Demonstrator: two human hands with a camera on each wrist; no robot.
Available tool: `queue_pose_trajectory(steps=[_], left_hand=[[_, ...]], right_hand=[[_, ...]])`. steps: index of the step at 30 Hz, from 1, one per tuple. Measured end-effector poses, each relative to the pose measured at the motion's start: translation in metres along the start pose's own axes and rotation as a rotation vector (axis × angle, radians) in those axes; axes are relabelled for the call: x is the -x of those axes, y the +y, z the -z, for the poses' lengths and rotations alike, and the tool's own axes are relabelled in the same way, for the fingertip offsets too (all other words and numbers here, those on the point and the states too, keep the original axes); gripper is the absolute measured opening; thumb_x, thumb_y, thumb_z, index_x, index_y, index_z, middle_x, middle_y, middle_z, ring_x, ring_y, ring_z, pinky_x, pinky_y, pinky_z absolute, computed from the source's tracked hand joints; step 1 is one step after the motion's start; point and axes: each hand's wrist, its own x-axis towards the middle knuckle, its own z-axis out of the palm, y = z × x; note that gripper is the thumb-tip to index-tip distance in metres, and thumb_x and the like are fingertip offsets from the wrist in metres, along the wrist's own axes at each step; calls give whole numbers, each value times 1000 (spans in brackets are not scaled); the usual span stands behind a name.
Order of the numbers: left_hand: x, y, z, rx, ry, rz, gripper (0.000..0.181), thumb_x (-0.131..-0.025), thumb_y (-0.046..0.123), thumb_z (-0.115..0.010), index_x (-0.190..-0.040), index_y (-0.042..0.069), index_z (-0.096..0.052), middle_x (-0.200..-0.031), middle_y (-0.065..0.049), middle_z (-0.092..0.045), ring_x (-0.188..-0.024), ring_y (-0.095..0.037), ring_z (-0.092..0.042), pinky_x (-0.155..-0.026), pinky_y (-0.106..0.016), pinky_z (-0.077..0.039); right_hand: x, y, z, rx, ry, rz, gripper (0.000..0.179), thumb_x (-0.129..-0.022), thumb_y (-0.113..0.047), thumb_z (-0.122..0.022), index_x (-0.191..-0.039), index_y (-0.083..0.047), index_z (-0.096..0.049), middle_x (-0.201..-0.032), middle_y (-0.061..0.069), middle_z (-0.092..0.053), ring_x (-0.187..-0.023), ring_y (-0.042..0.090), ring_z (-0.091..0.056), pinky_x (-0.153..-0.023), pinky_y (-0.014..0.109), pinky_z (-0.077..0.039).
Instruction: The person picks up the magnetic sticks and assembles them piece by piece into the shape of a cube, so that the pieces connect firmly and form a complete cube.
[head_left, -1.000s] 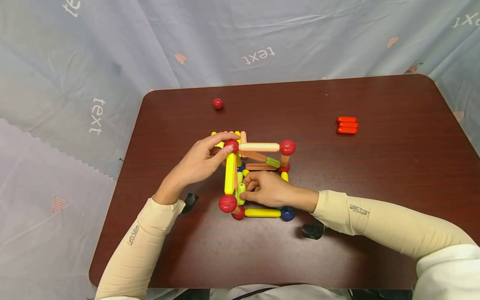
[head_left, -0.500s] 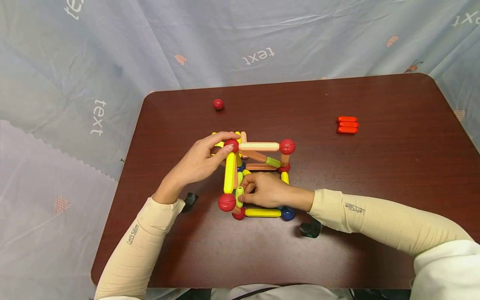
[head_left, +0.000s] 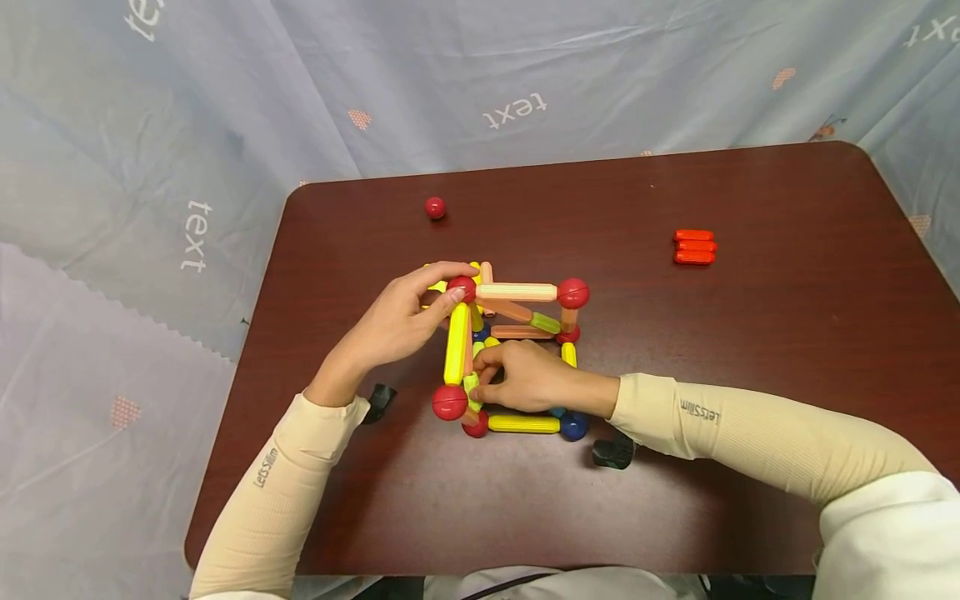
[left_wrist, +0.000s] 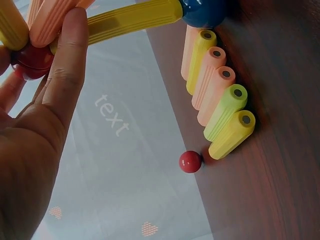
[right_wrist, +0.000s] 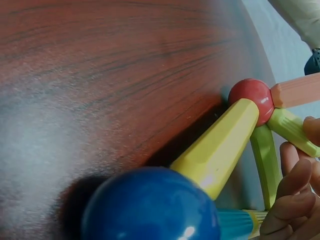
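A cube-like frame of magnetic sticks and balls stands mid-table. My left hand grips the red ball at its upper back-left corner, where a yellow stick and a peach stick meet. Inside the frame, my right hand pinches a light green stick. One end of that stick touches the lower front-left red ball in the right wrist view. Another green stick meets the same ball. A yellow stick links it to a blue ball.
A loose red ball lies towards the table's back edge. Several red sticks lie side by side at the back right. Behind the frame is a row of yellow, peach and green sticks. Dark wrist devices hang near both wrists.
My right hand has shifted slightly left, bringing the pinched green stick left, towards the frame's left side. My left hand keeps its grip on the upper red ball.
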Motion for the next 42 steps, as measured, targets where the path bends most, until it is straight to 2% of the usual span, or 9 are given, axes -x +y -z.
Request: queue_pose_trajectory(steps=[3,10,16,22,25,30,35,38,42], left_hand=[[0,0,0,0,-2,4,40,-103,23,-61,-142,13,-57,-126,-8,-62,-97,-25,-71,-86,-50,-61],[0,0,1,9,-4,2,40,-103,22,-61,-142,13,-57,-129,-8,-61,-97,-26,-70,-86,-48,-61],[1,0,2,-7,8,3,37,-103,23,-61,-140,18,-59,-129,-5,-63,-97,-24,-70,-86,-45,-62],[0,-1,1,19,7,0,38,-103,21,-61,-140,16,-59,-132,-8,-61,-95,-26,-71,-86,-49,-61],[0,-2,0,15,9,-5,38,-103,21,-61,-140,14,-59,-133,-8,-61,-95,-26,-70,-85,-48,-61],[0,-2,0,2,9,-17,38,-103,20,-61,-140,11,-59,-132,-8,-61,-94,-25,-70,-84,-45,-62],[-1,-3,0,8,3,-14,37,-103,20,-61,-140,12,-59,-128,-8,-62,-93,-25,-71,-84,-47,-61],[-1,-4,0,17,0,-8,37,-103,19,-61,-140,14,-59,-129,-9,-62,-95,-26,-71,-86,-49,-61],[-1,-4,0,17,1,-3,38,-103,20,-62,-140,14,-59,-129,-9,-62,-96,-26,-70,-86,-49,-61]], right_hand=[[-1,-1,0,8,-13,-4,32,-92,-33,-75,-118,-14,-72,-88,-9,-74,-78,7,-62,-71,23,-50],[-4,-1,-1,0,-5,8,31,-95,-35,-72,-120,-15,-71,-94,-8,-75,-81,7,-61,-71,23,-49],[-5,-3,-1,-16,5,21,25,-96,-36,-71,-111,-16,-73,-80,-8,-69,-69,11,-58,-62,23,-44],[-4,-4,-2,2,1,19,19,-93,-30,-75,-102,-14,-71,-79,-8,-68,-70,9,-57,-63,21,-43],[-3,-5,0,30,-27,-8,21,-92,-28,-75,-101,-12,-67,-77,-5,-65,-69,11,-56,-62,22,-42],[0,-9,6,147,-120,-29,21,-92,-29,-74,-103,-15,-63,-75,-1,-58,-71,15,-55,-60,24,-40],[4,-10,7,274,-162,81,18,-92,-27,-74,-108,-18,-74,-86,-4,-69,-76,15,-56,-63,25,-43],[5,-10,6,359,-133,175,23,-90,-27,-78,-111,-17,-77,-97,-2,-73,-83,14,-59,-71,26,-48],[7,-9,1,425,-85,260,27,-86,-27,-83,-110,-16,-78,-102,1,-74,-87,14,-62,-76,28,-54]])
